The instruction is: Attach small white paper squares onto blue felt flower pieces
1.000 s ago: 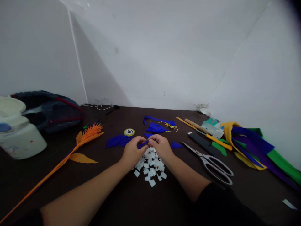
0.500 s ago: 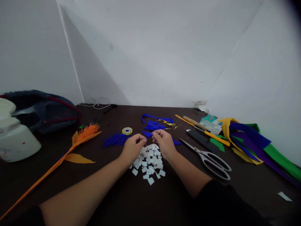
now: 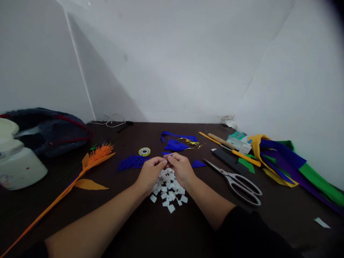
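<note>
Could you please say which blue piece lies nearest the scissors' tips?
The triangle just right of the right hand, beside the scissors' tips; other blue pieces lie farther away.

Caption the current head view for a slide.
Left hand and right hand close together by a pile of white pieces, scissors to the right, orange craft flower to the left.

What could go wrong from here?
1. The left hand and right hand work right over the loose white pieces; a wrist could scatter some.
2. The scissors lie to the right, pointed end toward the right hand's side; a sideways move might brush it.
3. The loose blue fringe pile sits close beside the left hand and could get knocked.
</note>
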Motion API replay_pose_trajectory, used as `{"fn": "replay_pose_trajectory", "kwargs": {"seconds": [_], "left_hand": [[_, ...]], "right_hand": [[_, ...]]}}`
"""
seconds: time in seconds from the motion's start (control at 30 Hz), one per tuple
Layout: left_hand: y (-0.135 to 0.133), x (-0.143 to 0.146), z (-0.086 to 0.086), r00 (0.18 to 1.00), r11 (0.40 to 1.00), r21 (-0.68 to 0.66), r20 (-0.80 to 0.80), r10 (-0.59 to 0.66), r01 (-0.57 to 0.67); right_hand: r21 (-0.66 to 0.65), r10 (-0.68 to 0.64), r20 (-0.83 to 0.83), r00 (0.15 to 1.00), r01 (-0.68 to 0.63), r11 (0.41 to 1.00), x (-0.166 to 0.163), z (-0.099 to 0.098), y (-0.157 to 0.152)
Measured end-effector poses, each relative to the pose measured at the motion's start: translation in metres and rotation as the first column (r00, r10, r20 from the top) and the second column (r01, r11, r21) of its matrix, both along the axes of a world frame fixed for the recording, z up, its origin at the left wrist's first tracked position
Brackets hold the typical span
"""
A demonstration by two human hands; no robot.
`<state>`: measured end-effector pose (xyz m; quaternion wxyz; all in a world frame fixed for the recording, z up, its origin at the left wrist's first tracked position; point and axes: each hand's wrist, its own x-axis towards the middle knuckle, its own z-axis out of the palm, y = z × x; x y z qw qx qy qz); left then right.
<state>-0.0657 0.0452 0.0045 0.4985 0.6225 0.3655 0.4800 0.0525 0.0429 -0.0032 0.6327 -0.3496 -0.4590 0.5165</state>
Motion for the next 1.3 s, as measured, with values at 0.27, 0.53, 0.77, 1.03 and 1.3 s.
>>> {"fn": "replay_pose_trajectory", "kwargs": {"seconds": [0.27,0.53,0.77,1.03,1.3], "left_hand": [[0.005,0.000,-0.003,0.982,0.992,0.089,-0.155,0.105,-0.092],[0.005,-0.001,-0.004,0.937,0.980,0.172,-0.314,0.150,-0.099],[0.001,0.001,0.000,0.951,0.985,0.154,-0.283,0.123,-0.082],[-0.001,0.004,0.001,0.973,0.997,0.066,-0.224,0.056,-0.042],[0.000,0.008,-0.003,0.973,0.997,0.081,-0.230,0.032,-0.014]], "right_hand": [[0.009,-0.053,0.048,0.997,0.053,0.999,0.000,0.000,0.001],[0.021,-0.114,0.012,0.993,0.113,0.993,-0.002,-0.007,0.005],[-0.027,-0.029,-0.080,0.996,0.027,0.999,0.003,-0.007,0.003],[-0.018,0.147,-0.127,0.981,-0.150,0.988,0.011,0.000,-0.001],[-0.008,0.025,-0.111,0.994,-0.026,1.000,0.007,-0.010,0.005]]}}
